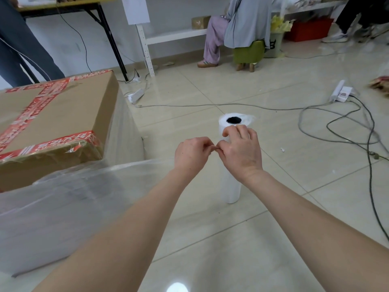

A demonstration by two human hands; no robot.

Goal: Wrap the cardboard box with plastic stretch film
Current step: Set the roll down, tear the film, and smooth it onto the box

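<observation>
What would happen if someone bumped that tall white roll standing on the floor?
It would probably tip: the roll stands on end, tall and narrow. Once down, its round body would likely roll across the glossy floor tiles. A tug on the film pinched between the left hand and right hand might also topple it.

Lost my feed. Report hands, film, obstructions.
Left hand, right hand pinching film together at upright roll. Film trails to cardboard box. Cables on floor, right.
</observation>
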